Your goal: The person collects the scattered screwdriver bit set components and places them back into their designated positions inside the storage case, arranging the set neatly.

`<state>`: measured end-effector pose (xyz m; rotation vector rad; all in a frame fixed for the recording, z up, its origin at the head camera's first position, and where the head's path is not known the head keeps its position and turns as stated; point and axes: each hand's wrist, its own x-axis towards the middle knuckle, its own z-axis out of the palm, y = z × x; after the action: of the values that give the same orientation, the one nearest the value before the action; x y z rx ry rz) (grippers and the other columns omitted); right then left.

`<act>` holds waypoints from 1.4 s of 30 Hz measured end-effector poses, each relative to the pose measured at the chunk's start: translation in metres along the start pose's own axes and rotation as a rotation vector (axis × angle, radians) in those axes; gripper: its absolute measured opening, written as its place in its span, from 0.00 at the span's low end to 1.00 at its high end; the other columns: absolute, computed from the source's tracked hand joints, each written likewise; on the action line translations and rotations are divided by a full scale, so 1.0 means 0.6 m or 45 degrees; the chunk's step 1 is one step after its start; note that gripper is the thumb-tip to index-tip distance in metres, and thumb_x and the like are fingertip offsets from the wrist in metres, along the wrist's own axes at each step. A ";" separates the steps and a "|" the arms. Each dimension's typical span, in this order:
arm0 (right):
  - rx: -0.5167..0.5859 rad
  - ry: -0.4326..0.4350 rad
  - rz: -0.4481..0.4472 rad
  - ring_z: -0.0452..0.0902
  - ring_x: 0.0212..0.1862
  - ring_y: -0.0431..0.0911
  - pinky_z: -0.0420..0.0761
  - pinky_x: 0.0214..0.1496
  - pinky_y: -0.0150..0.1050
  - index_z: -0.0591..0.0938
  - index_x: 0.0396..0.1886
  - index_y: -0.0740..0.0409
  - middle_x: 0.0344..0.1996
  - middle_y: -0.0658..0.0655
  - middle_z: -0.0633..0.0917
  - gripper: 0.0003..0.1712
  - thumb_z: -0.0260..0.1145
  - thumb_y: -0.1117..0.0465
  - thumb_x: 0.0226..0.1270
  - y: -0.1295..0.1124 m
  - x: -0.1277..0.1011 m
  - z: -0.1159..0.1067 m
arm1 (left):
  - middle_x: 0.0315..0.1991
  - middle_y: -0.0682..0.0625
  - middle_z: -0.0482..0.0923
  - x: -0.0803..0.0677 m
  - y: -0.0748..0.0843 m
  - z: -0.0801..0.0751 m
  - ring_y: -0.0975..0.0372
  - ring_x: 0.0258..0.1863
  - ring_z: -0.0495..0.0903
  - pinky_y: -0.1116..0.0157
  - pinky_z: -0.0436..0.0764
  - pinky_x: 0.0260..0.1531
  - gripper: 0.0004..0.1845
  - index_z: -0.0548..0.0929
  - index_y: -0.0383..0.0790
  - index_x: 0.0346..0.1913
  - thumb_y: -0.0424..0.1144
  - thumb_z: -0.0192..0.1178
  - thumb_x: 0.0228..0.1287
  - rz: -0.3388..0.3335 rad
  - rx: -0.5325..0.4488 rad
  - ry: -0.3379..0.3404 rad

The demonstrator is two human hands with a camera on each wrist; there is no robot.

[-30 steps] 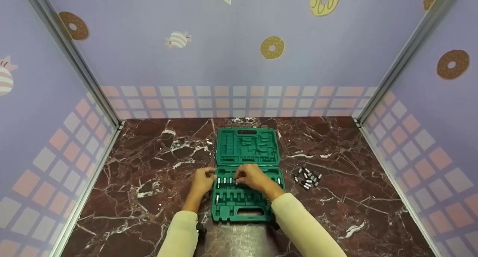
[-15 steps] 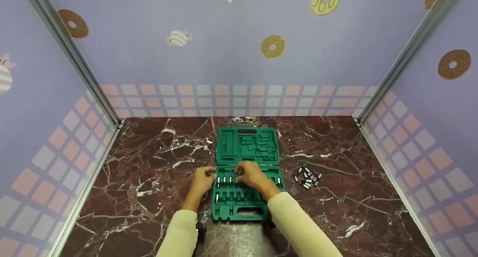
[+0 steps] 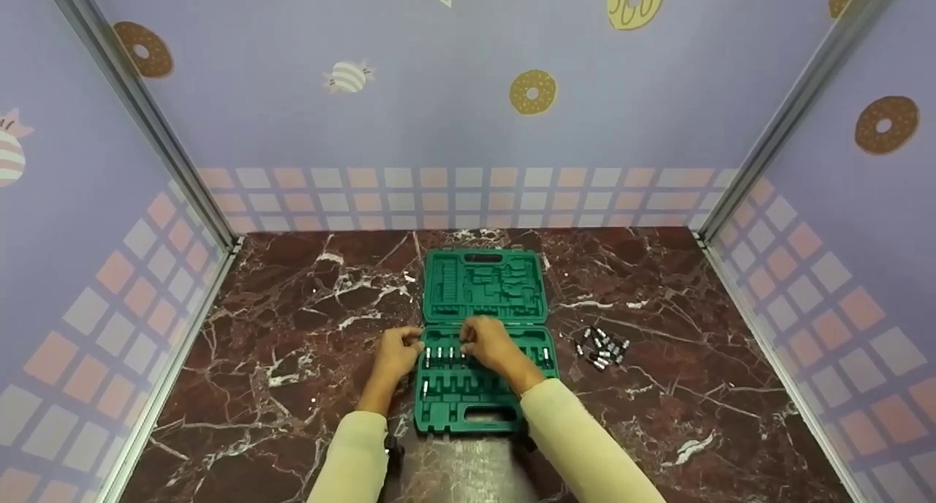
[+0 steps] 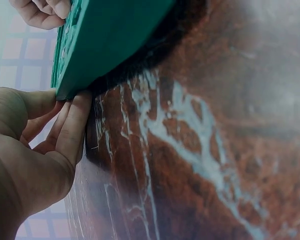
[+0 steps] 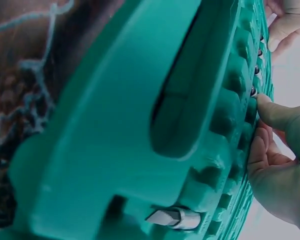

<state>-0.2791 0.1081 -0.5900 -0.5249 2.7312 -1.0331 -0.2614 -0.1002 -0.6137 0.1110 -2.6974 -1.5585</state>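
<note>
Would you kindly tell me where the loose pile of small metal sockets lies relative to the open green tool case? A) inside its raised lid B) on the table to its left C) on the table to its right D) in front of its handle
C: the loose sockets lie on the marble table, right of the green tool case.

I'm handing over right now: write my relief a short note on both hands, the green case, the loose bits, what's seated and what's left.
Left hand: fingers rest against the left edge of the open green tool case, steadying it; holds nothing.
Right hand: over the top row of slots, fingertips at a bit; whether it pinches one cannot be told.
Done: several bits stand in the top row, one more at its right end.
Left: a pile of loose bits lies on the marble table right of the case; the lower slots are mostly unfilled.
</note>
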 end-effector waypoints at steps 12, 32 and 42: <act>0.033 -0.066 -0.066 0.80 0.46 0.51 0.82 0.50 0.50 0.84 0.46 0.60 0.43 0.59 0.83 0.07 0.69 0.64 0.72 0.007 -0.018 -0.015 | 0.38 0.39 0.86 0.001 -0.002 0.001 0.53 0.36 0.83 0.58 0.83 0.32 0.12 0.89 0.31 0.50 0.25 0.64 0.67 0.010 -0.011 0.019; 0.164 0.152 -0.092 0.83 0.47 0.49 0.83 0.50 0.48 0.83 0.53 0.58 0.46 0.57 0.85 0.12 0.69 0.63 0.73 0.035 -0.079 -0.063 | 0.41 0.40 0.87 0.002 0.000 0.001 0.50 0.42 0.85 0.53 0.83 0.42 0.12 0.89 0.34 0.52 0.27 0.65 0.68 -0.011 0.017 0.005; 0.187 0.374 -0.115 0.85 0.45 0.48 0.85 0.48 0.45 0.84 0.49 0.60 0.44 0.58 0.87 0.11 0.72 0.65 0.69 0.072 -0.120 -0.097 | 0.38 0.41 0.87 0.002 -0.005 0.000 0.51 0.39 0.84 0.52 0.82 0.42 0.12 0.90 0.33 0.50 0.26 0.65 0.66 0.008 0.031 0.025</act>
<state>-0.2401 0.2012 -0.5726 -0.5121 2.8687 -1.4241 -0.2627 -0.1015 -0.6162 0.1173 -2.6995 -1.5154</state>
